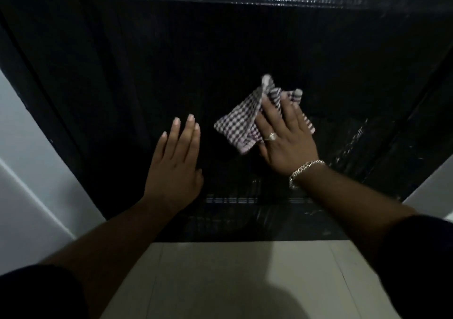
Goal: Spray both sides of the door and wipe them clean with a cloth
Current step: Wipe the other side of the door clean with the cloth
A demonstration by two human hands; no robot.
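Wiping stage: our right hand (285,137) presses the checked purple-and-white cloth (247,122) flat-fingered on the dark glossy door (220,48); our left hand (175,154) rests beside it, holding nothing. Wet streaks remain; the far side is unseen.

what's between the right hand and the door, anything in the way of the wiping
Only the checked cloth, which the right hand presses flat against the dark door. The left hand lies open on the door beside it, apart from the cloth. Nothing visible blocks the wiping.
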